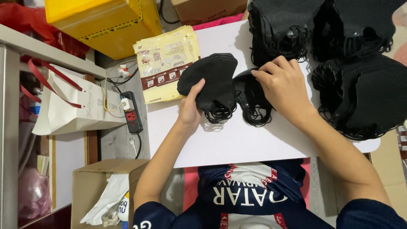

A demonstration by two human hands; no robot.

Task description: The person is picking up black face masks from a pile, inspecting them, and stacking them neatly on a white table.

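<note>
On the white tabletop (237, 144) in front of you, your left hand (191, 106) grips a small stack of black face masks (212, 80), thumb on top and fingers wrapped underneath, so the fingers are clamped on the stack's lower left edge. Its ear loops hang down in a tangle just beside your thumb. Your right hand (283, 85) lies palm-down on a second black mask bundle (250, 99), which sits touching the right side of the stack you hold. The fingers of that hand are curled together and press on the bundle's top edge; whether they pinch it or only rest on it cannot be told. Left of the held stack, a fanned pile of cream and brown paper packets (165, 63) lies partly on the tabletop's corner. Along the far and right edges of the tabletop stand large heaps of black masks (360, 93), well apart from your left hand. Off the tabletop to your left lie a black power strip (131, 112), a white paper bag with red handles (72, 106), a yellow box (101, 25) and an open cardboard box (101, 191).
</note>
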